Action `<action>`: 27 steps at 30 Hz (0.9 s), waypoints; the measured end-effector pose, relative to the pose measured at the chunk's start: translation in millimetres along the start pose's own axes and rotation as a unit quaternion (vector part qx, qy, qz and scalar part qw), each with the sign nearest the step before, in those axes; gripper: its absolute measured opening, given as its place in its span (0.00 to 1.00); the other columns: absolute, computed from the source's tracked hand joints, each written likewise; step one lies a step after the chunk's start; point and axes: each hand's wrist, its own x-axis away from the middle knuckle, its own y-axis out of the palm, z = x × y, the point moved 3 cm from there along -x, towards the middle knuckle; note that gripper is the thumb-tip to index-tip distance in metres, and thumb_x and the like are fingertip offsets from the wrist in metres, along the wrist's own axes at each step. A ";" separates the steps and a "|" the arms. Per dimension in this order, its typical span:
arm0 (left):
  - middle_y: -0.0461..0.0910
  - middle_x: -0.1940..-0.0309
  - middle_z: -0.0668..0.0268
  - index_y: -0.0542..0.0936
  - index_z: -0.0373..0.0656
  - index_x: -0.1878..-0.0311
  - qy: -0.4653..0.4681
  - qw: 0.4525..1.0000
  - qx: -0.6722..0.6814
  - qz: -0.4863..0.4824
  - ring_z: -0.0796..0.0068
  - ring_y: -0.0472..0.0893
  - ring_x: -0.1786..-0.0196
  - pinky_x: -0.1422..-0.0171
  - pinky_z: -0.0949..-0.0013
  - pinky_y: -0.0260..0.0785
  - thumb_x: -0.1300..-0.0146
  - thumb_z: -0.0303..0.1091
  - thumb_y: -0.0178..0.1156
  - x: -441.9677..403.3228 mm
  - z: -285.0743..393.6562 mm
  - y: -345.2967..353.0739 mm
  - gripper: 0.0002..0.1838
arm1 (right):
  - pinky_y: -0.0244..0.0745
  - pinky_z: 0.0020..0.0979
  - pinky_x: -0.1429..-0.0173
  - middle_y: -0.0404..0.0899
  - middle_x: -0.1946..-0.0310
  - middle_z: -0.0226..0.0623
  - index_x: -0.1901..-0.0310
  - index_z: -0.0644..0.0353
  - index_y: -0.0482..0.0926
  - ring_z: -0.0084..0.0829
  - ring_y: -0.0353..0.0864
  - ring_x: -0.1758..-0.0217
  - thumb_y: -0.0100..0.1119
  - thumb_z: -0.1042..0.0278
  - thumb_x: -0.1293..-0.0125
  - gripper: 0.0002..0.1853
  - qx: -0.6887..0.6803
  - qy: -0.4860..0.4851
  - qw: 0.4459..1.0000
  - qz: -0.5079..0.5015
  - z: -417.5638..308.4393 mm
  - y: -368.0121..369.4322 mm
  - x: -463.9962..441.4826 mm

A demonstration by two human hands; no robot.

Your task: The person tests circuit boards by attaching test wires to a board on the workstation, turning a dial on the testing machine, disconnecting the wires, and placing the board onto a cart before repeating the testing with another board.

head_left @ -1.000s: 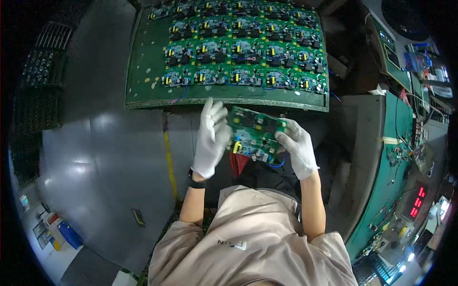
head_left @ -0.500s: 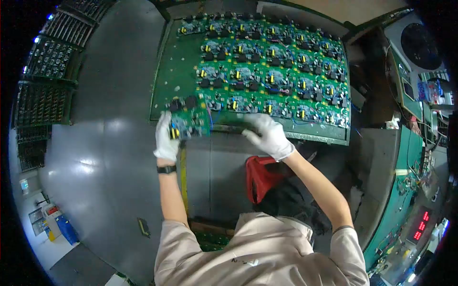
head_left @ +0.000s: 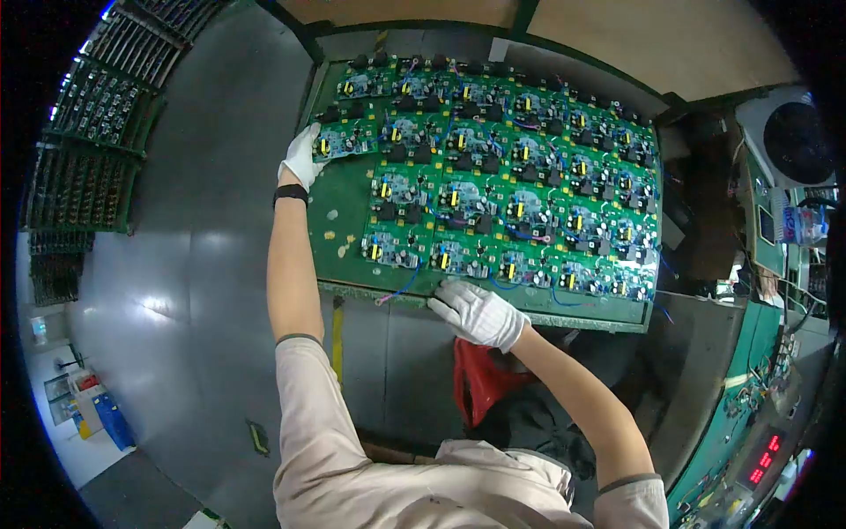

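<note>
Board (head_left: 346,138) sits in the left hand's (head_left: 302,157) pinch; the right hand (head_left: 478,314), half-open, grips nothing.

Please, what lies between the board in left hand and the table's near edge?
In the head view, bare tabletop with pale spots lies between the board and the near edge.

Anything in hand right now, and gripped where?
Left gloved hand holds a populated circuit board by its left edge; right gloved hand holds nothing visible.

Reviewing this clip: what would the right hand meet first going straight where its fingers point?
Probably the blue wire near the table's front edge; the right hand's height is unclear.
</note>
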 end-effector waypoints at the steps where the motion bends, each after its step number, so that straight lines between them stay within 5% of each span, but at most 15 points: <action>1: 0.78 0.31 0.66 0.72 0.52 0.24 -0.004 1.000 -0.003 -0.006 0.65 0.78 0.34 0.28 0.45 0.65 0.22 0.54 0.59 -4.7 5.1 1.4 0.30 | 0.79 0.41 0.29 0.80 0.39 0.43 0.31 0.56 0.72 0.44 0.82 0.35 0.62 0.65 0.35 0.30 -0.005 0.002 1.000 0.001 0.4 0.0 -1.0; 4: 0.72 0.24 0.65 0.68 0.52 0.20 -0.012 0.998 -0.010 -0.068 0.60 0.71 0.24 0.22 0.37 0.58 0.24 0.57 0.59 -42.9 -4.9 -10.6 0.35 | 0.80 0.42 0.30 0.80 0.40 0.43 0.31 0.55 0.73 0.43 0.83 0.36 0.63 0.64 0.36 0.30 -0.031 0.015 0.999 0.014 3.7 1.2 -3.4; 6: 0.65 0.19 0.65 0.64 0.51 0.17 0.076 0.981 -0.173 -0.051 0.58 0.64 0.18 0.20 0.36 0.55 0.25 0.59 0.59 -41.0 -0.4 -8.3 0.40 | 0.80 0.41 0.31 0.81 0.42 0.42 0.32 0.55 0.74 0.42 0.84 0.37 0.63 0.65 0.36 0.30 -0.020 0.017 0.999 0.025 2.9 0.3 -3.7; 7: 0.59 0.15 0.64 0.59 0.50 0.15 0.020 0.992 -0.116 -0.046 0.57 0.59 0.15 0.19 0.34 0.53 0.26 0.61 0.59 -28.6 7.2 0.9 0.44 | 0.81 0.41 0.31 0.82 0.42 0.41 0.31 0.55 0.73 0.42 0.84 0.37 0.63 0.65 0.37 0.30 -0.023 0.018 0.999 0.018 3.4 1.5 -3.5; 10: 0.64 0.18 0.62 0.64 0.48 0.17 0.077 0.970 -0.229 -0.026 0.58 0.63 0.17 0.21 0.39 0.59 0.25 0.60 0.58 -52.0 -6.5 -6.4 0.41 | 0.81 0.41 0.31 0.81 0.42 0.42 0.30 0.55 0.73 0.42 0.83 0.37 0.63 0.64 0.37 0.31 -0.031 0.022 0.999 0.018 4.7 0.9 -4.5; 14: 0.74 0.24 0.55 0.75 0.43 0.25 0.064 0.976 -0.207 0.019 0.52 0.73 0.24 0.26 0.48 0.67 0.24 0.58 0.57 -42.4 8.9 0.6 0.35 | 0.82 0.44 0.34 0.80 0.40 0.43 0.31 0.54 0.73 0.45 0.83 0.38 0.68 0.65 0.38 0.32 -0.064 0.027 0.998 -0.001 5.9 -3.6 -5.7; 16: 0.83 0.35 0.50 0.83 0.39 0.35 0.253 0.862 -0.431 0.083 0.45 0.81 0.34 0.32 0.53 0.72 0.24 0.57 0.55 -58.1 11.3 -8.6 0.31 | 0.80 0.45 0.32 0.79 0.39 0.42 0.30 0.54 0.72 0.45 0.82 0.36 0.69 0.63 0.39 0.34 -0.072 0.031 0.997 -0.025 6.8 -1.9 -5.2; 18: 0.84 0.39 0.46 0.85 0.38 0.39 0.267 0.852 -0.438 0.102 0.40 0.82 0.38 0.32 0.53 0.73 0.26 0.57 0.57 -29.5 15.7 5.5 0.30 | 0.79 0.45 0.31 0.79 0.39 0.42 0.30 0.54 0.71 0.45 0.81 0.35 0.69 0.62 0.40 0.35 -0.071 0.029 0.997 -0.021 7.5 -0.3 -4.7; 22: 0.82 0.37 0.45 0.82 0.38 0.36 0.348 0.788 -0.499 0.099 0.41 0.77 0.30 0.25 0.49 0.68 0.32 0.61 0.65 10.7 19.3 12.2 0.36 | 0.79 0.46 0.30 0.78 0.37 0.44 0.28 0.54 0.70 0.46 0.80 0.34 0.70 0.60 0.41 0.38 -0.080 0.026 0.996 -0.037 7.7 -1.0 -4.8; 24: 0.79 0.32 0.46 0.78 0.39 0.31 0.375 0.682 -0.620 0.101 0.41 0.70 0.23 0.18 0.43 0.60 0.34 0.64 0.66 30.8 14.4 14.4 0.41 | 0.78 0.46 0.30 0.78 0.37 0.44 0.28 0.54 0.71 0.47 0.80 0.34 0.71 0.60 0.42 0.38 -0.075 0.028 0.996 -0.038 8.9 -1.8 -5.6; 25: 0.76 0.28 0.48 0.75 0.41 0.28 0.367 0.695 -0.615 0.054 0.41 0.65 0.20 0.14 0.40 0.52 0.36 0.61 0.70 31.2 9.8 10.4 0.42 | 0.78 0.46 0.29 0.78 0.37 0.44 0.29 0.54 0.71 0.47 0.80 0.34 0.72 0.61 0.43 0.38 -0.082 0.028 0.995 -0.040 9.3 -3.3 -6.7; 27: 0.75 0.28 0.50 0.75 0.42 0.28 0.411 0.687 -0.598 0.047 0.41 0.65 0.20 0.14 0.41 0.51 0.37 0.58 0.72 13.9 -9.2 -3.8 0.41 | 0.77 0.46 0.29 0.78 0.37 0.44 0.29 0.54 0.72 0.47 0.80 0.34 0.72 0.61 0.43 0.38 -0.088 0.032 0.995 -0.037 9.4 -1.4 -6.4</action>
